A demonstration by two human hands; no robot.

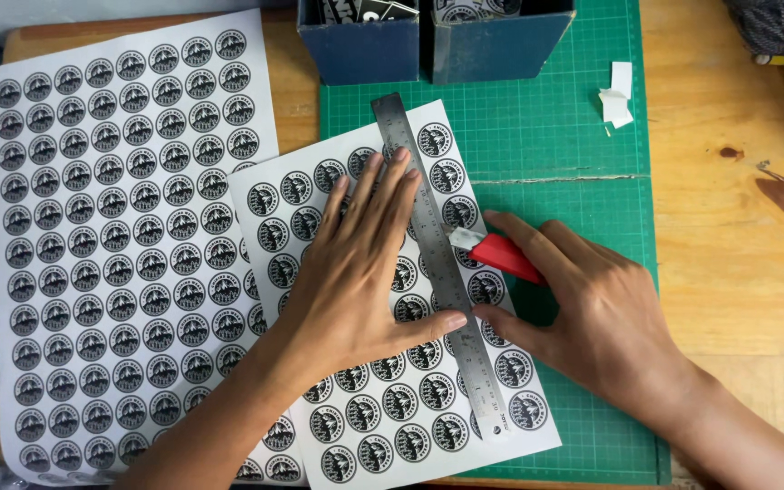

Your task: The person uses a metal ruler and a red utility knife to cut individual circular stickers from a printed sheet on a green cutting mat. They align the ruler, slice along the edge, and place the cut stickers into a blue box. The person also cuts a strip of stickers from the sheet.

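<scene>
Green cutting mat [546, 136] covers the wooden table [737, 254].

We pressed our left hand [365, 272] flat on the sticker sheet [392, 399], thumb against the steel ruler [437, 263], while our right hand [583, 308] held the red cutter [501, 254] at its edge.
</scene>
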